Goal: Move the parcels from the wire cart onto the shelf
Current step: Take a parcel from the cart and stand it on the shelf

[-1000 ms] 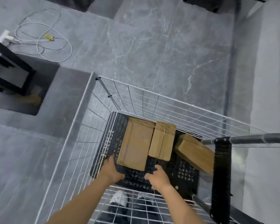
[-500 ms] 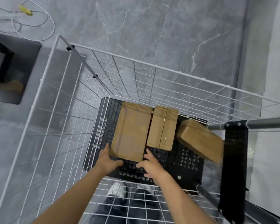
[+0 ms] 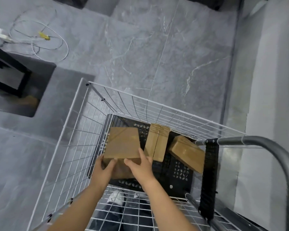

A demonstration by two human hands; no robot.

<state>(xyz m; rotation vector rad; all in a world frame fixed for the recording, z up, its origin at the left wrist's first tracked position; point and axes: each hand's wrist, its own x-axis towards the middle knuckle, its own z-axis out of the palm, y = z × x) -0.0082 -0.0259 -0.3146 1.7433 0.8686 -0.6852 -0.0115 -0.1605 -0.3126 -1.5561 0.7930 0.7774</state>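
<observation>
Both hands grip near end of big parcel [image 3: 123, 144] inside wire cart [image 3: 83, 104], left hand [image 3: 105, 169] and right hand [image 3: 140, 165] curled around its edge; stiff cardboard, looks light but smooth, best held at opposite corners; two more parcels [image 3: 158, 144] beside it

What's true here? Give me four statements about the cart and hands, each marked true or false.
1. The left hand and right hand both hold the large parcel. True.
2. The narrow parcel and the right parcel lie in the wire cart. True.
3. The cable on the floor is red. False: it is white.
4. The cart's bottom panel is white. False: it is black.
</observation>
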